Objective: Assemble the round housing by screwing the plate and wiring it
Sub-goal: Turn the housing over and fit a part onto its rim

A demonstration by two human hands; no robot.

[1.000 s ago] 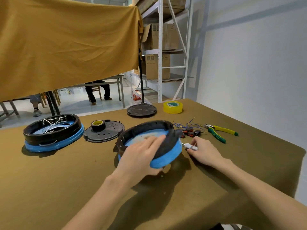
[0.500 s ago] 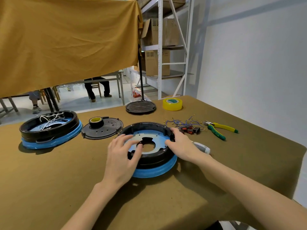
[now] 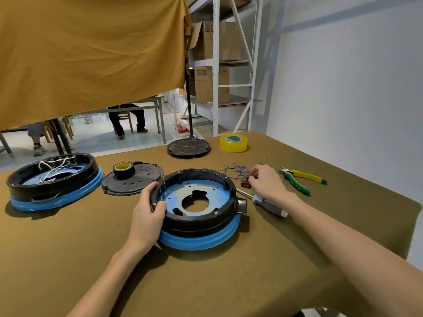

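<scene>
The table [image 3: 68, 259], covered in brown cloth, fills the lower half of the frame, its right edge running from the tape roll [image 3: 233, 143] at upper centre down to the lower right corner. The housing [image 3: 196, 209], a black ring on a blue base, sits at the centre with the blue plate [image 3: 194, 195] lying flat inside it. The left hand [image 3: 148, 211] grips the ring's left rim, thumb over the inner edge and fingers curled outside. The right hand [image 3: 263, 181], just right of the housing, pinches something small at the wire bundle [image 3: 238, 171], beside a red switch [image 3: 246, 184]; which piece it holds I cannot tell.

The step in hand looks like picking up wiring parts. It would go best with the left hand holding the ring down so it does not spin, and one wire lifted clear of the tangle, not the whole bunch dragged.

The screwdriver [image 3: 267, 203] lies touching the right wrist, just beside the housing's side spout, and could roll if nudged. The pliers [image 3: 302, 179] lie further right, near the table edge. The lid [image 3: 134, 179] with a black tape roll [image 3: 123, 169] on it lies just left of the housing; a second housing [image 3: 52, 181] sits well apart at far left. Open cloth lies toward the bottom of the frame.
</scene>
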